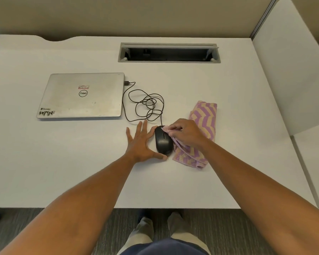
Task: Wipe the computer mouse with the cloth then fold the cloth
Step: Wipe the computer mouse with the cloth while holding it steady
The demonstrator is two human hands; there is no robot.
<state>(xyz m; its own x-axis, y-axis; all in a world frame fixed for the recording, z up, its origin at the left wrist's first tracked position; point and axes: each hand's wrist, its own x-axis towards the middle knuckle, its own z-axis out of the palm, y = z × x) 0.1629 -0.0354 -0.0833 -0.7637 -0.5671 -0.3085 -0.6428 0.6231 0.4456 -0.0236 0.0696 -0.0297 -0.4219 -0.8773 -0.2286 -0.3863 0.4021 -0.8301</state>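
A black wired computer mouse (163,142) lies on the white desk, its front pointing away from me. My left hand (140,142) rests flat beside it on the left, fingers spread, thumb against the mouse's near end. My right hand (184,132) pinches a corner of the purple-and-tan zigzag cloth (204,116) and presses it onto the mouse's front right side. The remaining cloth trails under my right wrist and stretches away to the right of the mouse.
The mouse's black cable (145,103) lies in tangled loops behind it and plugs into a closed silver laptop (81,96) at the left. A grey cable slot (168,52) sits at the desk's back. A white partition (291,70) borders the right side.
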